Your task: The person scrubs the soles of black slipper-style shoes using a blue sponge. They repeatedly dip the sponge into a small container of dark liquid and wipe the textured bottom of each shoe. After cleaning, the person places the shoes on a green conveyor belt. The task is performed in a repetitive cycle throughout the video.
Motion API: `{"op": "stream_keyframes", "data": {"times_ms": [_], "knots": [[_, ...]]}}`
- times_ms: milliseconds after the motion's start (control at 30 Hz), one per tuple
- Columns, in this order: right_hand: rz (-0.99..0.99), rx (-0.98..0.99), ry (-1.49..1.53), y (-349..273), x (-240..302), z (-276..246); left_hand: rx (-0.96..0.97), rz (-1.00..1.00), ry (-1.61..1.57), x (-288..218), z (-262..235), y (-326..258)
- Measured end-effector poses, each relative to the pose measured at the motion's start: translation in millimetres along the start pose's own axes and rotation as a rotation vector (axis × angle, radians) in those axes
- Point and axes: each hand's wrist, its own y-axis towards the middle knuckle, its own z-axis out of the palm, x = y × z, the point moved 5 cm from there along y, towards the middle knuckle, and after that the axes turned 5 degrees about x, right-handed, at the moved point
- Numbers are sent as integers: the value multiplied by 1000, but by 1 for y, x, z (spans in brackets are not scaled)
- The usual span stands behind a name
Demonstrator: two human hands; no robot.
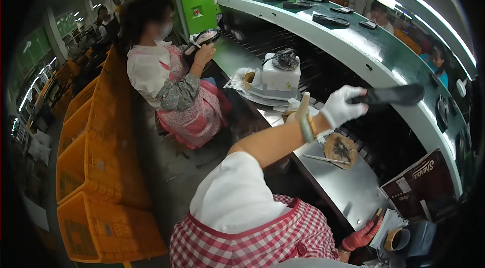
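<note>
My left hand (345, 106), in a white glove, is stretched out to the right and closed on one end of a black shoe sole (396, 95). The sole is held out over the near edge of the conveyor (371, 48). Low at the right, my right hand (365, 235) wears a red glove and its fingers wrap round a thin brush (378, 213), whose tip I cannot make out. That hand is by the metal bench (348, 199), beside a yellowish cup-shaped roll (395, 239). Below my left wrist lies a brown, black-stained pad (340, 150) with a stick across it.
Several dark soles (331, 20) lie along the conveyor, which leads to a green machine (202, 12). A seated co-worker (177, 76) at the left holds another sole (207, 37). Orange crates (108, 222) stand behind. A white container (281, 73) and a dark red box (422, 182) stand along the bench.
</note>
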Motion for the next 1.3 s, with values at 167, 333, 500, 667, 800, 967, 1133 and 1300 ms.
{"op": "stream_keyframes", "data": {"times_ms": [167,333,500,667,800,967,1133,1300], "knots": [[14,-61,200,-3,-1,-16,180,-19,361,65,29,-150],[1,-135,133,0,12,-41,468,-375,501,120,69,-233],[352,-315,231,4,30,-66,247,-1181,-715,162,90,-243],[486,-470,390,12,35,-73,878,-3,693,121,114,-205],[487,-489,448,17,26,-80,814,-363,331,122,148,-200],[513,-483,474,21,24,-106,341,-1414,-914,139,185,-224],[468,-470,442,25,14,-122,587,-1314,-1030,175,191,-208],[512,-459,366,39,26,-146,711,-1272,-1024,134,197,-183]]}}
